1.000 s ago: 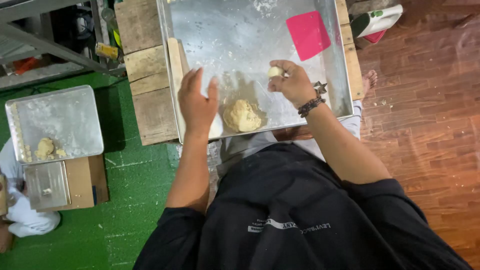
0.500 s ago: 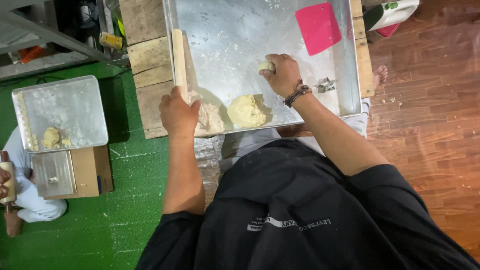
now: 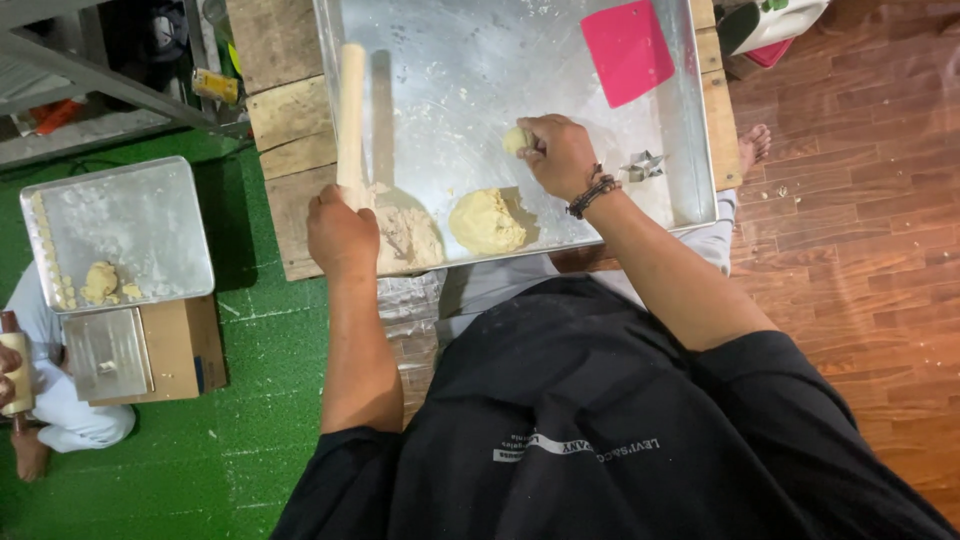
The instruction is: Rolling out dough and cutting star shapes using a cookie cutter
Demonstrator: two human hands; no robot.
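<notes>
On one floured metal tray [image 3: 690, 150], left hand [image 3: 340, 232] grips one rolling pin [image 3: 351, 110], right hand [image 3: 560, 155] pinches one dough ball [image 3: 516, 140].

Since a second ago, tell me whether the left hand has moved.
Yes. The left hand went from over the dough mound leftward to the tray's left rim, now gripping the rolling pin.

The left hand [image 3: 342, 232] hid the near end of the rolling pin [image 3: 352, 115]. The metal tray [image 3: 690, 150] ran off the top edge. A small metal piece [image 3: 643, 165], possibly a cutter, was too small to tell. Another person [image 3: 45, 400] was cut off at the left edge.
</notes>
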